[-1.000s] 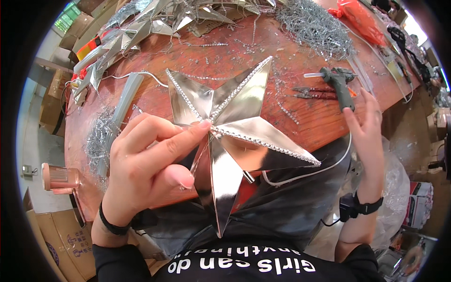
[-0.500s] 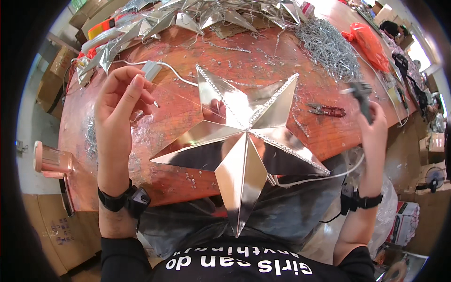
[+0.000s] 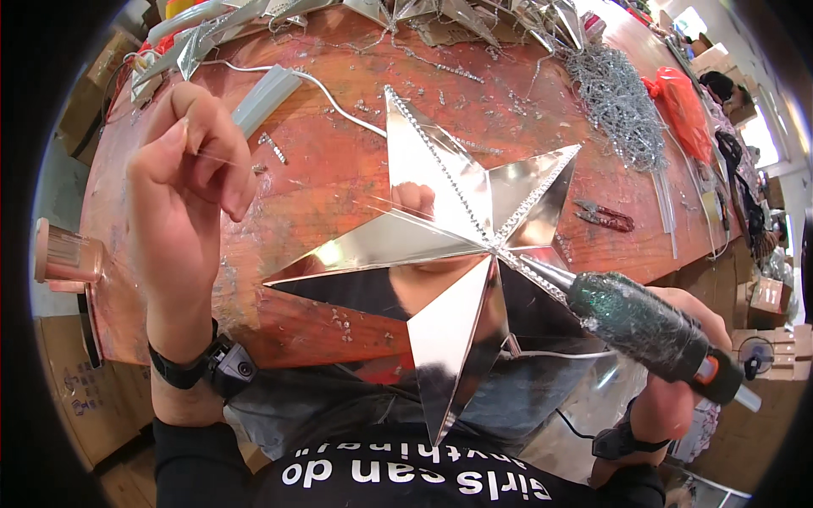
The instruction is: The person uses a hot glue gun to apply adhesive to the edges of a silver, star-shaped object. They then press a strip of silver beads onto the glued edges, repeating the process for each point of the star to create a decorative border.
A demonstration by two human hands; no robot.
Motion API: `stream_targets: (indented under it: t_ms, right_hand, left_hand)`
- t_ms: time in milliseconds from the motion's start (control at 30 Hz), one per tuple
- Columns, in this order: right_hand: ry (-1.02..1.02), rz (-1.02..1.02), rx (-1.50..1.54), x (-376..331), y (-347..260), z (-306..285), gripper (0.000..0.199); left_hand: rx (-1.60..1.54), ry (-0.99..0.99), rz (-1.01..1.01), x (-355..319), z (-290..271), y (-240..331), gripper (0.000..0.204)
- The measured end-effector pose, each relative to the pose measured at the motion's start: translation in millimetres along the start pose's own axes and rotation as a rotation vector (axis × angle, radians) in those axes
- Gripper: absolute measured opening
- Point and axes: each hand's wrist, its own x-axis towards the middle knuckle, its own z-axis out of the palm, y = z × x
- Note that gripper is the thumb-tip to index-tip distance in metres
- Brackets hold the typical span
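A large mirrored silver star lies at the near edge of the reddish wooden table, with one point hanging toward my lap. Rhinestone strips run along two of its ridges. My right hand grips a dark glue gun, and its metal nozzle touches the star's ridge near the centre. My left hand is raised left of the star, apart from it. Its fingers pinch a thin clear strand that stretches toward the star.
Red-handled pliers lie right of the star. A heap of silver wire and an orange bag sit at the far right. More silver stars line the far edge. A white tube and a clear cylinder are at left.
My right hand took the glue gun off the table and brought its nozzle to the star. My left hand let go of the star and lifted to the left. The star turned.
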Motion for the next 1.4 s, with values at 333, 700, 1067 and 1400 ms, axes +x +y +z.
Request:
stream_targets:
  t_ms: [333,700,1067,1400]
  right_hand:
    - [-0.098,-0.133,-0.181,13,7,8,0.084]
    - [-0.136,-0.133,-0.114,10,17,1,0.094]
    - [-0.207,-0.160,-0.214,13,10,-4,0.093]
    - [-0.227,-0.331,-0.333,11,1,6,0.070]
  left_hand:
    - [0.264,0.095,-0.014,-4,9,1,0.015]
    - [0.365,-0.023,-0.033,-8,6,1,0.012]
    - [0.362,-0.073,-0.041,-5,5,2,0.014]
    - [0.351,-0.068,-0.059,-6,4,2,0.015]
